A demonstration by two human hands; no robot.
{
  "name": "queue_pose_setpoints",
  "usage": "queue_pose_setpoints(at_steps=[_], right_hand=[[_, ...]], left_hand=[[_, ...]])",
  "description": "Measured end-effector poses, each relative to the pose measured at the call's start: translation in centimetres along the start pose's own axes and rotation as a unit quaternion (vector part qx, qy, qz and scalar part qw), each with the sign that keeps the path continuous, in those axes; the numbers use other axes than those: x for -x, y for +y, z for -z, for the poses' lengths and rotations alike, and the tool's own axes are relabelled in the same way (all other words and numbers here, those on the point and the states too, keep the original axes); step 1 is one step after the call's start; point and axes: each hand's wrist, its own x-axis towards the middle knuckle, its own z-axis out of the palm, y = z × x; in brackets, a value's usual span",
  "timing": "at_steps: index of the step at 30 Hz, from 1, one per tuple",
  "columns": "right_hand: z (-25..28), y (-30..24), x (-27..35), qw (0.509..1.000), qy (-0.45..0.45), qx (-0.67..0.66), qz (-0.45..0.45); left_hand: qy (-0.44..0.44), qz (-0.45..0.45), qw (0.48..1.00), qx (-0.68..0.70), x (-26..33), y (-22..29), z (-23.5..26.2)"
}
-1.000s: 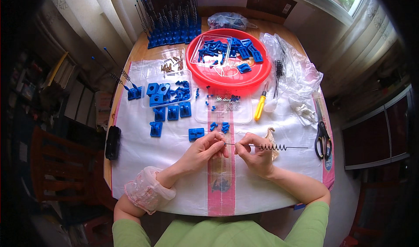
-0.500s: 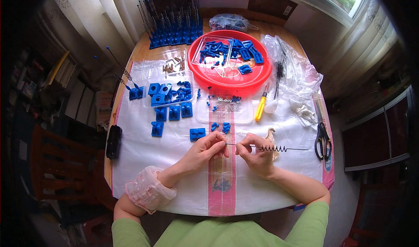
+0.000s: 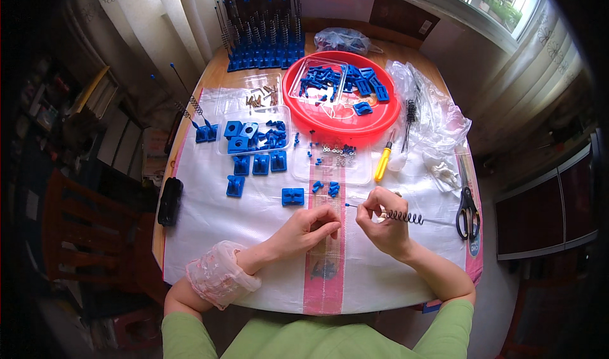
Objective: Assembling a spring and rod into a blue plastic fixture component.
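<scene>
My right hand [image 3: 384, 222] pinches a thin metal rod with a dark coil spring [image 3: 406, 217] around it. A small blue tip [image 3: 347, 205] shows at the rod's left end; its other end points right, toward the scissors. To the left, my left hand [image 3: 311, 226] is apart from the rod, its fingers curled in toward the thumb. Whatever may be between those fingers is hidden. Beyond my hands lie a blue block [image 3: 293, 196] with a raised middle and a few small blue pieces [image 3: 333, 188]. A beige crumpled scrap is mostly covered by my right hand.
A red basin [image 3: 339, 130] holds blue parts. Clear boxes hold blue blocks [image 3: 238, 144], brass pieces [image 3: 261, 97] and small rings [image 3: 336, 150]. A yellow-handled screwdriver [image 3: 382, 163], black scissors [image 3: 468, 213] and a black case [image 3: 170, 202] lie around. Finished-looking spring stands [image 3: 266, 54] fill the back left.
My left hand has let go of the rod's left end and drawn slightly down. My right hand has shifted a little right with the rod, whose blue tip now shows.
</scene>
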Motion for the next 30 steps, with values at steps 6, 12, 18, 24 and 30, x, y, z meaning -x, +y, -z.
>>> queue_pose_setpoints(at_steps=[6, 12, 18, 24, 30], right_hand=[[4.1, -3.3, -2.3, 0.986, -0.103, 0.106, -0.081], [7.2, -5.8, -2.5, 0.940, -0.171, 0.276, -0.100], [8.8, -5.9, -2.2, 0.908, -0.174, 0.374, -0.073], [8.8, -4.9, -2.0, 0.875, -0.174, 0.450, -0.050], [8.7, -3.4, -1.6, 0.850, -0.199, 0.487, -0.027]], left_hand=[[0.198, -0.242, 0.818, -0.482, 0.1, 2.3, -0.4], [0.257, -0.168, 0.695, -0.651, -0.3, 2.3, 0.6], [0.274, -0.145, 0.656, -0.688, -1.2, 1.8, 1.4], [0.259, -0.180, 0.685, -0.656, -1.5, 1.5, 1.6], [0.226, -0.266, 0.865, -0.362, -0.8, 2.6, 0.3]])
